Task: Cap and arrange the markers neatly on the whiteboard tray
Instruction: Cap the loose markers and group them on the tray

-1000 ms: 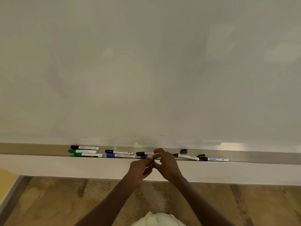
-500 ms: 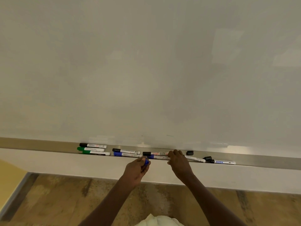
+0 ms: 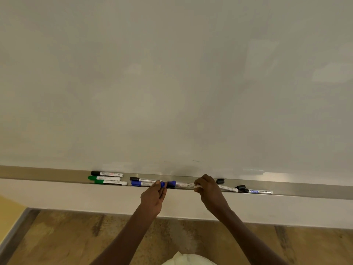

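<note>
A long metal whiteboard tray holds several markers. My left hand pinches a small blue cap just above the tray's front edge. My right hand grips the right end of a white marker, which lies along the tray with its blue end pointing at the cap. A narrow gap separates cap and end. A black marker end shows right beside it. Capped markers lie to the left: one black, two green, another black, one blue.
Right of my right hand, a loose black cap, a white marker, another black cap and a blue-labelled marker lie on the tray. The whiteboard fills the view above. A white ledge and brown floor lie below.
My hands, joined in front of the tray a second ago, have parted. The right hand went to a marker on the tray; the left brought the blue cap up beside its end.
</note>
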A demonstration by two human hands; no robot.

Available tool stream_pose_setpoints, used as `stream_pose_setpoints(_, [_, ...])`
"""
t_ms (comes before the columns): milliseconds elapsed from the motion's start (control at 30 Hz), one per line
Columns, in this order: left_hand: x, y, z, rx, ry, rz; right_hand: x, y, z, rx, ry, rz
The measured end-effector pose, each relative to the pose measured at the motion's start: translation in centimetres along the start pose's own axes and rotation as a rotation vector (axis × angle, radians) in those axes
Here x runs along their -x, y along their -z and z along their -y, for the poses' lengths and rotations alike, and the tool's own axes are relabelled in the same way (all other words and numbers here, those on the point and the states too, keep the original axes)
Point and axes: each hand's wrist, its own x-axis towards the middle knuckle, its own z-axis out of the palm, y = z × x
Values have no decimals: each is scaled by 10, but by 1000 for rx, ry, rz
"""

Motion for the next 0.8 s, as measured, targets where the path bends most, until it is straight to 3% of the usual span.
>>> stream_pose_setpoints(600, [13, -22, 7, 36, 34, 33, 5, 16, 10, 42, -6, -1])
stream_pose_setpoints(800, [15, -24, 10, -76, -13, 46, 10, 21, 18, 61, 30, -26])
